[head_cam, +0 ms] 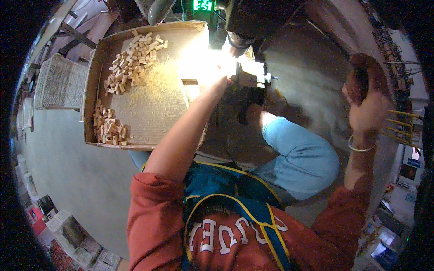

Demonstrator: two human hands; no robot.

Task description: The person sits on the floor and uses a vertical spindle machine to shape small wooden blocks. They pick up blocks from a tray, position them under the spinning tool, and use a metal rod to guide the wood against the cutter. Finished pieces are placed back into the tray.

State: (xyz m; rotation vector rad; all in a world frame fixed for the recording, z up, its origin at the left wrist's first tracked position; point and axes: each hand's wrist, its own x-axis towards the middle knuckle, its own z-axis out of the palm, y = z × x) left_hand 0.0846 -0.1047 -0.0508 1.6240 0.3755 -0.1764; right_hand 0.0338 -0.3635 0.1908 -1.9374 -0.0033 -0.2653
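My left hand (215,76) reaches to the brightly lit work spot of a machine, beside its metal vise (252,74); glare hides the fingers and anything in them. My right hand (368,98), with a bangle at the wrist, is raised at the right, its fingers curled around a dark, rounded thing, perhaps a lever knob (360,81). Left of the machine lies a shallow cardboard box (145,111) holding a larger heap of small wooden blocks (135,59), a smaller heap of reddish wooden blocks (110,128) and scattered sawdust (157,79).
A white plastic crate (61,83) stands left of the box. The dark machine head (240,37) hangs above the vise, whose crank handle (273,78) sticks out to the right. My bent knee (305,155) is below the machine. Racks line the right rim.
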